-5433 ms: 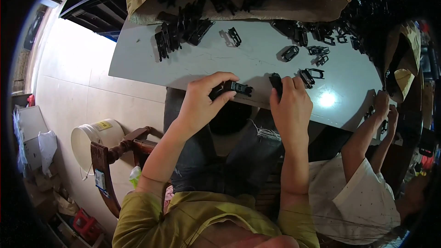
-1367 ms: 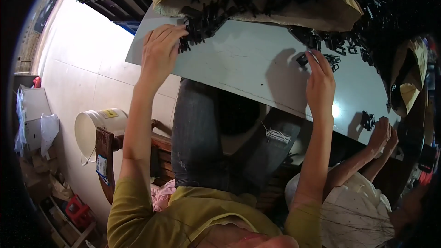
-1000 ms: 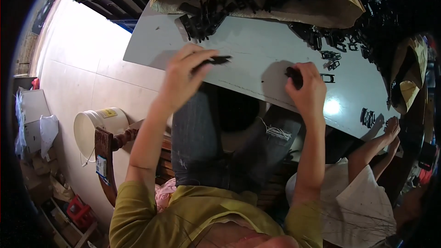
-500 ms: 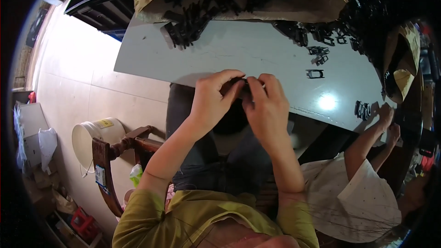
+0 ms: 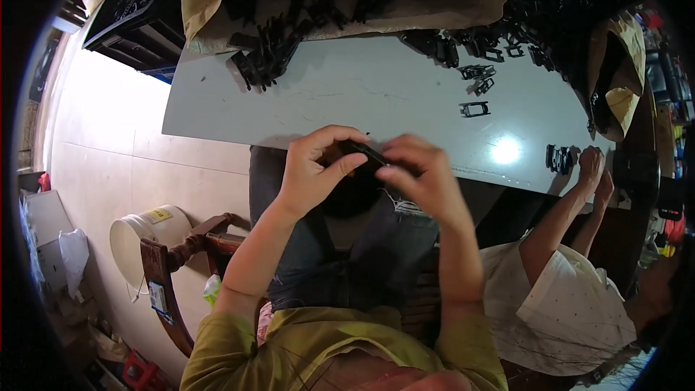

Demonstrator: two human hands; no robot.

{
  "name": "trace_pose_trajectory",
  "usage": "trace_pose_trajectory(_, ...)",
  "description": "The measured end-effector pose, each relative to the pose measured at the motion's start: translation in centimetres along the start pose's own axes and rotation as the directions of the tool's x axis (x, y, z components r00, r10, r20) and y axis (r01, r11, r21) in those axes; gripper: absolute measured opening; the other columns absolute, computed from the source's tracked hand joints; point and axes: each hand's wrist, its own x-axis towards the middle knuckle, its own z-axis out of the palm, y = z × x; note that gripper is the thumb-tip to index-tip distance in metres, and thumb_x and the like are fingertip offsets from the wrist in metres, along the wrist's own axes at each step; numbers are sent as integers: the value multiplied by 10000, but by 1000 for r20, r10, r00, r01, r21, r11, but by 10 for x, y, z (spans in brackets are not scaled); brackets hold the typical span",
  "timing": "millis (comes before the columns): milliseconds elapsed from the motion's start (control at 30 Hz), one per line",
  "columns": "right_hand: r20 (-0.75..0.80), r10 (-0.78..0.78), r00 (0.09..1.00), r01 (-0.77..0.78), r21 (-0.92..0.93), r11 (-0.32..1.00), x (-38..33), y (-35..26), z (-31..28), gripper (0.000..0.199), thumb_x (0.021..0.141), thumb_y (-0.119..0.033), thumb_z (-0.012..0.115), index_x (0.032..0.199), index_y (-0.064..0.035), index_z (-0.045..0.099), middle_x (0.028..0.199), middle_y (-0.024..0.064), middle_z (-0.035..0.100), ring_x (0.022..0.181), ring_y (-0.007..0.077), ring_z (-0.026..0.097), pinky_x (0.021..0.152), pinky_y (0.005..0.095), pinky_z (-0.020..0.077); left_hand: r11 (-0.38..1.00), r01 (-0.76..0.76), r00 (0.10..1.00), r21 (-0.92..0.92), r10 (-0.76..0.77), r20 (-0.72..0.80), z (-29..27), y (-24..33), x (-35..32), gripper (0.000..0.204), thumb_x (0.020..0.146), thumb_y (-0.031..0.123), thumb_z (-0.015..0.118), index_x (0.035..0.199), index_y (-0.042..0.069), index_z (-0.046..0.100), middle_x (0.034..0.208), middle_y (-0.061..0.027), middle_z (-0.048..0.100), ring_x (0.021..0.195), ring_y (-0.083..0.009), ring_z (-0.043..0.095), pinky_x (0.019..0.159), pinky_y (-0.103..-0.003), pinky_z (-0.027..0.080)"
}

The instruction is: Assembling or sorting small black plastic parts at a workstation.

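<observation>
Just off the table's near edge, my left hand [image 5: 308, 174] pinches a slim black plastic part [image 5: 371, 153] between thumb and index finger. The part slants down to the right above my lap. Its right end lies between the thumb and curled fingers of my right hand [image 5: 431, 177], which is blurred by motion. Fine detail of the part is too dark to make out. Beyond my hands, a single black rectangular plastic frame [image 5: 465, 111] lies on the pale table [image 5: 340, 98]. Behind it sits a small group of similar black pieces [image 5: 478, 72].
An open brown paper bag [image 5: 206, 29] spills black parts [image 5: 264, 58] at the back. Another paper bag [image 5: 630, 101] stands right. A co-worker's hands [image 5: 594, 174] are near a row of black parts [image 5: 557, 159]. Left are a black crate [image 5: 148, 40], white bucket [image 5: 156, 235] and wooden chair [image 5: 159, 275].
My hands have tilted and drawn slightly apart, so more of the black part shows between them. The right hand has turned. The whole view has shifted a little, moving the table leftward.
</observation>
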Motion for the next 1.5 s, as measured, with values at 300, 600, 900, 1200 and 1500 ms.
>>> trace_pose_trajectory(300, -248, -344, 905, -73, -890, 450, 63, 60, -94, 186, 786, -4, 607, 968, -30, 637, 977, 105, 639, 859, 302, 599, 729, 373, 486, 998, 37, 999, 59, -36, -26, -9, 0, -2, 156, 869, 105, 652, 991, 18, 612, 830, 20, 563, 691, -42, 506, 623, -179, 417)
trace_pose_trajectory(600, -363, -127, 923, -31, -401, 915, 54, 32, -63, 107, 777, 23, 647, 870, -11, 606, 884, 67, 620, 777, 170, 599, 649, 260, 471, 956, -178, 982, 232, 188, -25, 27, 0, 56, 122, 895, 65, 554, 997, 5, 584, 786, -13, 544, 747, -105, 525, 762, -262, 440)
trace_pose_trajectory(900, -185, -55, 981, 70, 77, 995, 48, 40, -43, 87, 806, 40, 641, 848, 20, 568, 1035, 59, 562, 864, 120, 554, 738, 234, 452, 987, -97, 994, 128, 89, 66, 47, -6, 94, 246, 845, 116, 674, 1070, 21, 642, 941, -62, 673, 830, -120, 603, 743, -251, 481)
trace_pose_trajectory(1200, -251, 147, 957, 12, 539, 842, 41, 47, -25, 105, 860, -56, 640, 862, -49, 535, 1077, 29, 527, 812, 76, 512, 663, 219, 423, 876, -352, 922, 329, 385, -40, 53, -12, 95, 232, 833, 89, 682, 1047, 9, 642, 883, -33, 649, 777, -94, 571, 711, -236, 476)
trace_pose_trajectory(1500, -140, 306, 942, -73, 803, 591, 35, 47, -35, 57, 884, -66, 604, 889, -86, 550, 980, 13, 579, 827, 108, 555, 656, 248, 471, 943, -277, 957, 182, 288, -36, 38, -9, 93, 154, 857, 29, 615, 1008, 6, 637, 831, -39, 633, 671, -77, 542, 552, -246, 428)
